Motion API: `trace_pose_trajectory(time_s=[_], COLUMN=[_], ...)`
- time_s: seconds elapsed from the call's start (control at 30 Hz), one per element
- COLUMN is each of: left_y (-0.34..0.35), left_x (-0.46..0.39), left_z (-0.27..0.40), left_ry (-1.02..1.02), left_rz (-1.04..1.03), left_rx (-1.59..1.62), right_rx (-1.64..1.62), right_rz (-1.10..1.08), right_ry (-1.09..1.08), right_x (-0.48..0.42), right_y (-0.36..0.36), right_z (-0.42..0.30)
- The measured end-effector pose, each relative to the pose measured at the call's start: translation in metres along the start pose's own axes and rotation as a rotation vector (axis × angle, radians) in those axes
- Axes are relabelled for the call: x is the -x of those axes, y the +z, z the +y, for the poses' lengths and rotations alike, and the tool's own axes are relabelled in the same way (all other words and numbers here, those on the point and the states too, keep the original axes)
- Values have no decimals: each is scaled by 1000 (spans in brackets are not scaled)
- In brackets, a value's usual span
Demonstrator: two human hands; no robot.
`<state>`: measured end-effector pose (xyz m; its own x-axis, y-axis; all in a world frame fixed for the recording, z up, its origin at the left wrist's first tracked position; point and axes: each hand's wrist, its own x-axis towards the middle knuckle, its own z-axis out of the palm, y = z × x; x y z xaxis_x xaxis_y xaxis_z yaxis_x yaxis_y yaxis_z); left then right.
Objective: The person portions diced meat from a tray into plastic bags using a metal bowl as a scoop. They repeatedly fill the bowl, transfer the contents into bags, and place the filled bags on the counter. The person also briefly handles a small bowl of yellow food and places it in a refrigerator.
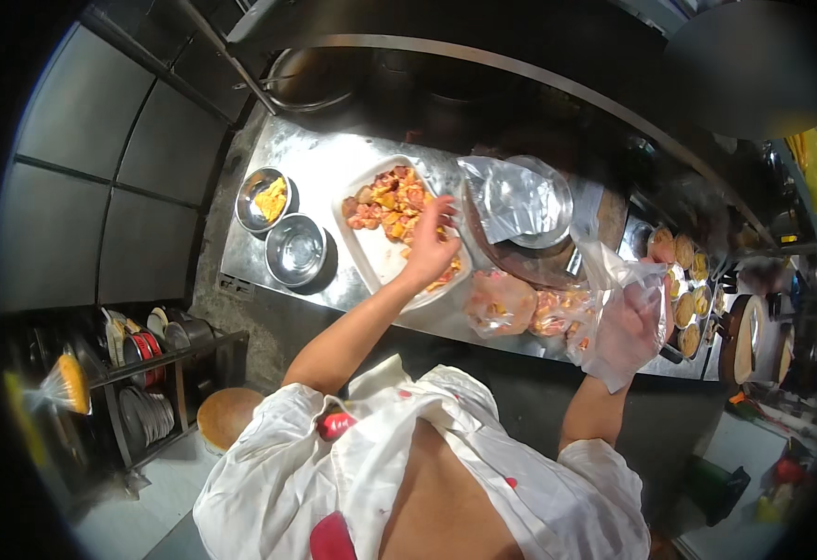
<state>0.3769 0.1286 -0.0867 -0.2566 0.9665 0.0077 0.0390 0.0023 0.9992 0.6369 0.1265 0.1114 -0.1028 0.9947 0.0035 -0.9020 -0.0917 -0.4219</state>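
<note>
My left hand (436, 241) is over the right side of a white tray (373, 269), fingers apart and slightly curled, with nothing visible in them. Chunks of raw, yellowish marinated meat (391, 192) fill the tray's far and right parts; its near left floor is bare. Farther right, a clear plastic bag (608, 315) covers much of my right hand (638, 318), which holds it up; the exact grip is blurred by the plastic. Between my hands, near the counter's front edge, lie a filled bag of meat (499, 304) and another bagged portion (559, 311).
Two steel bowls stand left of the tray: one bowl (244, 203) holds yellow food, the other bowl (296, 250) is bare inside. Plastic sheets (499, 192) lie over a round board (482, 231). Several small food containers (688, 304) sit far right. A dish rack (170, 357) stands lower left.
</note>
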Motion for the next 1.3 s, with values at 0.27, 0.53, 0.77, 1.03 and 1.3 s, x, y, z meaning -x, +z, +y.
trace_pose_trajectory(time_s=[0.27,0.53,0.77,1.03,1.3], left_y=[-79,-128,-146,-230,-281], left_x=[-3,61,29,14,29], left_z=[15,37,23,48,73], left_ry=[-528,-574,-538,57,178], left_rz=[-811,-1307,-737,-221,-225], left_rx=[972,1509,1478,189,-463], right_rx=[207,261,959,1616,1966], right_rz=[-214,-374,-156,35,-460], right_ry=[-41,18,55,-40,38], right_x=[25,37,69,68,0], right_y=[109,122,98,43,123], right_z=[112,174,181,182,322])
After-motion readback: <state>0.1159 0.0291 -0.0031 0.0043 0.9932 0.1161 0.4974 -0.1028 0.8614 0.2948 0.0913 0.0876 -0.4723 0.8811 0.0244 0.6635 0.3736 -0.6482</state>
